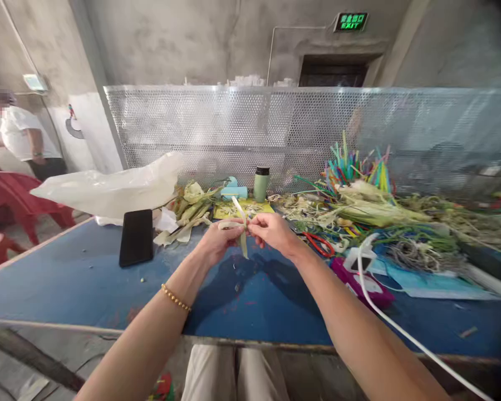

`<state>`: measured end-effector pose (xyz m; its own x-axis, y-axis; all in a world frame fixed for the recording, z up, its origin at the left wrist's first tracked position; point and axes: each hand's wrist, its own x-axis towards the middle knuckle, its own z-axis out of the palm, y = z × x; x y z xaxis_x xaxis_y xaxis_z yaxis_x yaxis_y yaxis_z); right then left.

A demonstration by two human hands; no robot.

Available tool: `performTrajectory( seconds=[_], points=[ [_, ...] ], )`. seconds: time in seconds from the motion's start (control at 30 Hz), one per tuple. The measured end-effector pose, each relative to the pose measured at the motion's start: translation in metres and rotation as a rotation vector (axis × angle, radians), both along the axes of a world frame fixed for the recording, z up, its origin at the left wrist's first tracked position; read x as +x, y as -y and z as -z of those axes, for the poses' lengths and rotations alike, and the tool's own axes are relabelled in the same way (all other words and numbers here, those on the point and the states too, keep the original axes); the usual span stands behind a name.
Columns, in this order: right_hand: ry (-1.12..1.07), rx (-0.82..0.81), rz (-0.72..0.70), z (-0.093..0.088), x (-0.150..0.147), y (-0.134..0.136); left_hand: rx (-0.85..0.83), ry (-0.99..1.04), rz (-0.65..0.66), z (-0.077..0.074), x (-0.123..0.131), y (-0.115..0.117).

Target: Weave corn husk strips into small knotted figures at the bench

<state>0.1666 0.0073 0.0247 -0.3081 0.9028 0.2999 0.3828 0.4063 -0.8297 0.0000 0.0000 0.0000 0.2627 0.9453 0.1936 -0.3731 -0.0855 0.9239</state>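
Note:
Pale green strips of what looks like corn husk (244,245) cross between my hands, above the middle of the blue table. My left hand (220,239) pinches the strips from the left, and one strip loops over its fingers. From the right, my right hand (271,231) pinches at the crossing point, its thumb and fingertips pressed together. One strip end sticks up and another hangs down below the fingers. Whether something thin is tied at the crossing is too small to make out.
A black phone (136,238) lies left, before a white plastic bag (117,186) and husks (192,209). Behind stands a green bottle (261,185). To the right are red-handled scissors (320,244), a purple box (361,284), a white cable (384,317) and colourful stems (354,170). A person (27,133) stands far left.

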Motion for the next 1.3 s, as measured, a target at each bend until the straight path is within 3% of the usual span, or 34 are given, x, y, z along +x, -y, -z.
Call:
performTrajectory(
  seconds=[0.4,1.0,1.3],
  points=[
    [-0.046,0.106,-0.055,-0.010,0.003,0.009,0.016,0.086,-0.039,-0.006,0.002,0.004],
    [0.003,0.164,-0.037,-0.014,0.003,0.012,0.070,0.039,-0.036,-0.004,-0.001,0.001],
    [0.119,0.200,-0.002,-0.005,0.004,0.003,0.053,-0.022,-0.046,-0.007,-0.002,0.006]
  ],
)
